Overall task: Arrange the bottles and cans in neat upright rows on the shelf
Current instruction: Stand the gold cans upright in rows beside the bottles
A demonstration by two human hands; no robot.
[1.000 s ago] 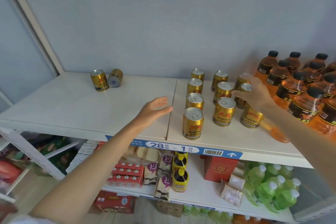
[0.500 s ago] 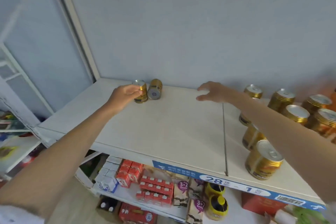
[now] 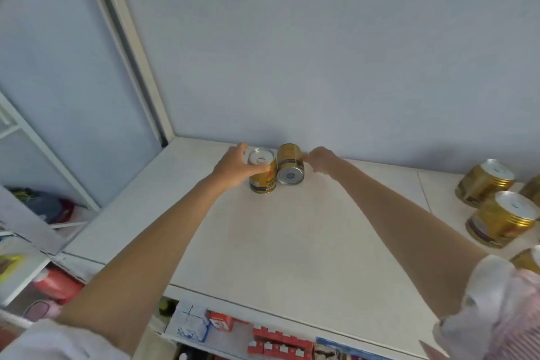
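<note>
Upright can [image 3: 262,174]: gold body, silver top, dark band at base. Tipped can [image 3: 290,168] touching its right: gold, silver-white end, small blue mark. Shelf [image 3: 292,242]: off-white. Wall [image 3: 321,52] behind cans: pale blue-grey.

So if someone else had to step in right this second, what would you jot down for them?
Left hand: wrapped around the upright gold metal can near the back wall.
Right hand: touching the far end of the gold can lying on its side; grip not clear.
The two cans touch each other, apart from the rest.
Done: the upright gold cans at the right edge of the white shelf, such as the nearest full one.
Left: stand the tipped can up, then bring both over to join those rows.
</note>
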